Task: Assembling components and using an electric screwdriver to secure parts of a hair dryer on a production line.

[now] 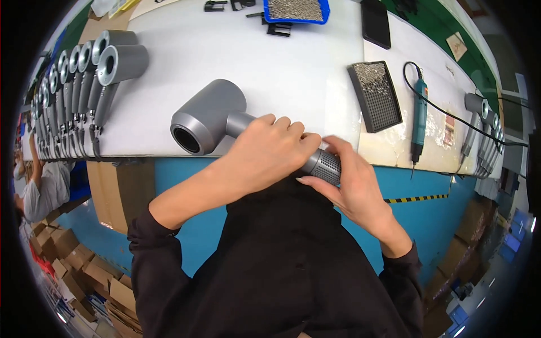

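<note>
- Now, in the head view, the left hand is closing around the handle of a grey dryer, fingers curling over its top.
- The right hand is cupping the handle's perforated end, thumb and fingers wrapping it.
- The dryer is lying on its side at the near edge of the white table, barrel mouth facing the person, handle end overhanging the edge.
- A row of dryers is lying along the table's left side; more dryers are lying at the far right.
- A black tray of small metal parts is sitting right of the hands, and a teal screwdriver with a black cord is lying just beyond it.
- A blue bin of metal parts is sitting at the table's far edge, a flat black slab to its right.
- A small tan label is lying on the green strip beyond.
- Brown cartons are piling up on the floor at lower left, and a black-and-yellow striped tape is running along the blue panel under the table.
</note>
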Tool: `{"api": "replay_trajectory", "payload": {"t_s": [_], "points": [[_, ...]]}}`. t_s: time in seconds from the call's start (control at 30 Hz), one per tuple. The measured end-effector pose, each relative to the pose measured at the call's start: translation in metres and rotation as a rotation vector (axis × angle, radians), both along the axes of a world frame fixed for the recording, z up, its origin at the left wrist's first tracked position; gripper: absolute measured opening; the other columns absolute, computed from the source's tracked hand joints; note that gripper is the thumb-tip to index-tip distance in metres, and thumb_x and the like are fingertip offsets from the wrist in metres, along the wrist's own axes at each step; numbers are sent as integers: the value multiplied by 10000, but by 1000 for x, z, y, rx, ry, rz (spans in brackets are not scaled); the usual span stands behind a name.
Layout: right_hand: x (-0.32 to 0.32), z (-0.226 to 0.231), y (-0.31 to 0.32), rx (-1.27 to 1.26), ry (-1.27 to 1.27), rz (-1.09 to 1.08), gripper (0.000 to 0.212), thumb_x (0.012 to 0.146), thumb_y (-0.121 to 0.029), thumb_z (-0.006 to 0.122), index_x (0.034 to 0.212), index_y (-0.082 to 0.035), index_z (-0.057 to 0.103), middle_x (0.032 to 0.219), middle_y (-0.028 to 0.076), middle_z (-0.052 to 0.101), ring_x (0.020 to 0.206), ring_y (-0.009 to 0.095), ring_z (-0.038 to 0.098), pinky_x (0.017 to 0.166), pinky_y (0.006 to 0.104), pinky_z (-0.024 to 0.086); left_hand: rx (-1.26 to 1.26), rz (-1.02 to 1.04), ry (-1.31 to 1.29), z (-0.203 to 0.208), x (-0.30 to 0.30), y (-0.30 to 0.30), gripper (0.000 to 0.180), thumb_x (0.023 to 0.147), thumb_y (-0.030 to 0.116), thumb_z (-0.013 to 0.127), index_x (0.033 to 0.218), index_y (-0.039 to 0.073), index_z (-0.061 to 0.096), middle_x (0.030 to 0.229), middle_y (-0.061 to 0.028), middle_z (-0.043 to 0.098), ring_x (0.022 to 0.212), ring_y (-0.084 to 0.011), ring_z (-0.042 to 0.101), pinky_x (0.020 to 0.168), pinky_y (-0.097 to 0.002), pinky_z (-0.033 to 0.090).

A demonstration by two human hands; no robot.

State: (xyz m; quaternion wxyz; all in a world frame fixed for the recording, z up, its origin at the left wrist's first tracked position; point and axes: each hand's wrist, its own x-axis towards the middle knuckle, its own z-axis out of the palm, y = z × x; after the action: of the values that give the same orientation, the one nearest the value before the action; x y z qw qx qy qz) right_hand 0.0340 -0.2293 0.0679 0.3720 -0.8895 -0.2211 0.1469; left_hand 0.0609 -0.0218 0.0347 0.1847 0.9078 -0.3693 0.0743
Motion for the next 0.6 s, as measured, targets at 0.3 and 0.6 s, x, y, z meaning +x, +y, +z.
{"api": "replay_trajectory", "payload": {"t_s": [0.3,0.6], "points": [[-20,-4,-28,-267,-605,52,413,779,-154,779,1083,46,582,854,135,588,735,295,559,703,373,472,-3,-52,-2,-1,3,-17,252,609,56,676,831,88,560,695,-39,510,644,-216,568,563,-331,427],[1,3,-53,514,1156,-138,399,1052,-308,401,1057,40,597,831,106,675,684,149,634,714,279,490,13,-66,-148,-5,-13,-30,134,703,112,655,804,93,569,701,-22,519,671,-168,565,598,-288,425]]}}
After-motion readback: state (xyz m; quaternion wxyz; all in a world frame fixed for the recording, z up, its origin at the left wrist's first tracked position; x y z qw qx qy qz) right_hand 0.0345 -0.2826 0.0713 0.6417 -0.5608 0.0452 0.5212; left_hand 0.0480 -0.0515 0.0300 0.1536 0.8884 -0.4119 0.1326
